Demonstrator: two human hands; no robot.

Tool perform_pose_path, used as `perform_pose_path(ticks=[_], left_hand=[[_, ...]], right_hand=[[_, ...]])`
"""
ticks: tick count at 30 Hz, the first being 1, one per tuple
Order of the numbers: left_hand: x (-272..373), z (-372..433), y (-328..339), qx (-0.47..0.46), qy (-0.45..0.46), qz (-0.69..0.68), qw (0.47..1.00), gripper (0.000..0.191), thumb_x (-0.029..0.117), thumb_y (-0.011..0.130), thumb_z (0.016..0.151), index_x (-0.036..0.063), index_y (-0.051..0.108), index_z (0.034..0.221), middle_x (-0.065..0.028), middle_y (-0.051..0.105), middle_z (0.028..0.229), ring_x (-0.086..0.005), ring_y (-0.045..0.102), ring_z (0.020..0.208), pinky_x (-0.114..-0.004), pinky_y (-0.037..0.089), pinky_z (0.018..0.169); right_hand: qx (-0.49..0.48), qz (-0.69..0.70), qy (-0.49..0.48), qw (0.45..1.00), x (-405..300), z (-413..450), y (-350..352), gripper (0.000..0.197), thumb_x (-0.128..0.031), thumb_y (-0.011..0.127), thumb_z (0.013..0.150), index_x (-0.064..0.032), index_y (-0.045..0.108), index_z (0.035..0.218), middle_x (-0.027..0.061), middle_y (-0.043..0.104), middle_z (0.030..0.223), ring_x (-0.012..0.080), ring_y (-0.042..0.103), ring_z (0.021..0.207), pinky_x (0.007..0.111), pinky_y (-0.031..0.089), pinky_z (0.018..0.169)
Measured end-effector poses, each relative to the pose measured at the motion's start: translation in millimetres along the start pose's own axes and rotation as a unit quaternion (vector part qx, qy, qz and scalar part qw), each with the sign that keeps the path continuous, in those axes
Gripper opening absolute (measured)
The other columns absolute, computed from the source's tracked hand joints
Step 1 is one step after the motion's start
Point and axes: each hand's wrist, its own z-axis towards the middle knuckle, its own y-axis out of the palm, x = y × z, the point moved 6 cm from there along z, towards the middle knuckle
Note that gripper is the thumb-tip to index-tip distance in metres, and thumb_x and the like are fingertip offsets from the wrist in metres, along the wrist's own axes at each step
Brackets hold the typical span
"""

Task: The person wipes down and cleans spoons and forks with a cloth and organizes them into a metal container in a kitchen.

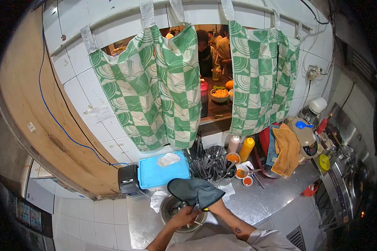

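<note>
Both of my hands are over a round metal bowl (167, 216) at the near edge of the steel counter. My left hand (184, 217) holds the handles of some metal cutlery (196, 207) above the bowl. A dark grey cloth (191, 189) covers much of my right hand (214, 207), which grips it against the upper part of the cutlery. More cutlery lies inside the bowl, with pale handles at its right rim. Just beyond the cloth, forks and spoons (204, 166) stand in holders.
A blue-lidded box (163, 169) and a black device (130, 180) stand at the left. Sauce bowls (241, 172), a yellow squeeze bottle (247, 149) and a rice cooker (306, 141) are at the right. People show through the opening between green checked curtains (176, 94).
</note>
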Motion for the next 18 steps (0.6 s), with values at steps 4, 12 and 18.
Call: perform_pose_path(ticks=[4,12,18], left_hand=[[27,-10,-8,0.04,0.043,0.137,0.989,0.035,0.029,0.053,0.107,-0.0024,0.064,0.095,-0.0011,0.05,0.06,-0.01,0.046,0.051,-0.031,0.037,0.048],[32,-11,-20,0.019,0.024,0.15,0.988,0.043,0.039,0.05,0.108,0.0014,0.065,0.091,0.0003,0.048,0.056,-0.0097,0.046,0.047,-0.029,0.037,0.044],[36,-11,-11,0.039,-0.011,0.149,0.988,0.049,0.039,0.05,0.107,0.0003,0.064,0.08,-0.005,0.055,0.057,-0.0123,0.05,0.047,-0.035,0.04,0.043]], right_hand=[[-0.049,-0.046,-0.018,0.998,0,-4,-6,0.027,-0.014,0.064,0.09,-0.0037,0.065,0.115,0.0172,0.066,0.12,0.0347,0.059,0.117,0.044,0.043,0.105],[-0.017,0.216,0.122,0.969,-10,12,-6,0.019,-0.014,0.066,0.091,-0.0058,0.067,0.108,0.0131,0.067,0.113,0.0314,0.061,0.11,0.042,0.046,0.099],[0.003,0.124,0.128,0.984,40,-18,27,0.025,-0.012,0.067,0.09,-0.0055,0.067,0.114,0.015,0.067,0.118,0.0311,0.059,0.116,0.043,0.045,0.103]])
